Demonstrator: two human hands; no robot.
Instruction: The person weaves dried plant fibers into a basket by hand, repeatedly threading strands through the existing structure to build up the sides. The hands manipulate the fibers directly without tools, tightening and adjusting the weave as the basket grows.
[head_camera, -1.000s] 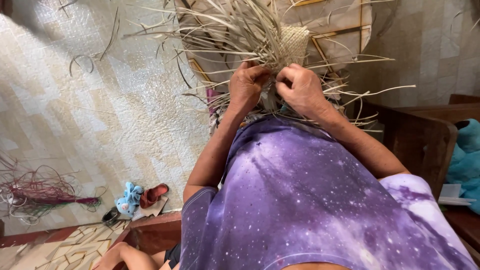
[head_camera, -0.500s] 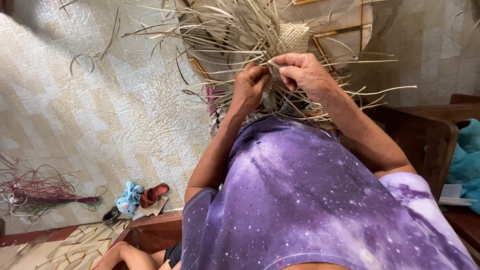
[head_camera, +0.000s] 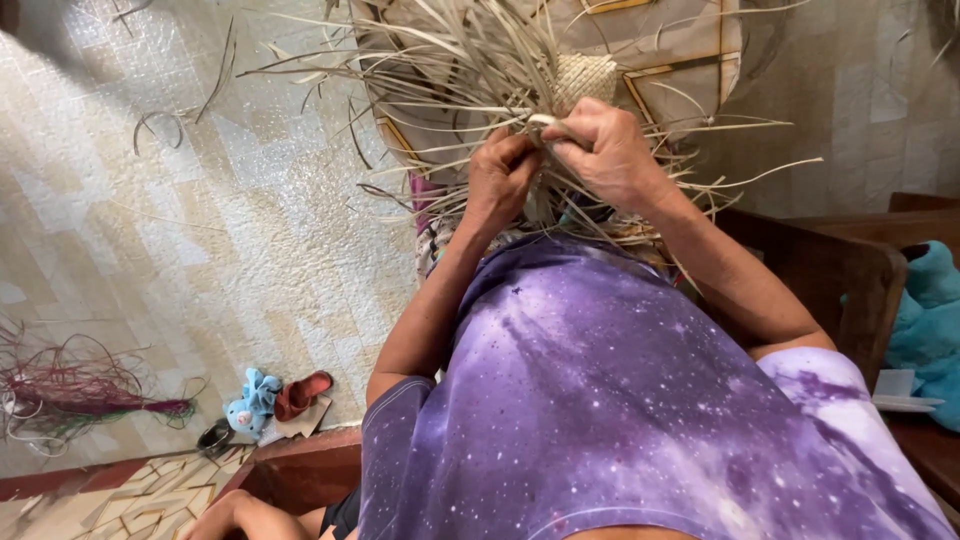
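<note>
Presently | left hand and right hand clenched on pale straw strips beside woven patch, held above lap | risk: dry strip may be snapped if bent sharply.

Pale tan woven straw piece: dry, matt plant-fibre strips, loose ends stiff. Purple speckled cotton-like cloth shirt: soft, matt. Dark brown wooden bench, 3 o'clock: smooth, faint sheen. Cream tiled floor, 9 o'clock: glossy, finely textured.
</note>
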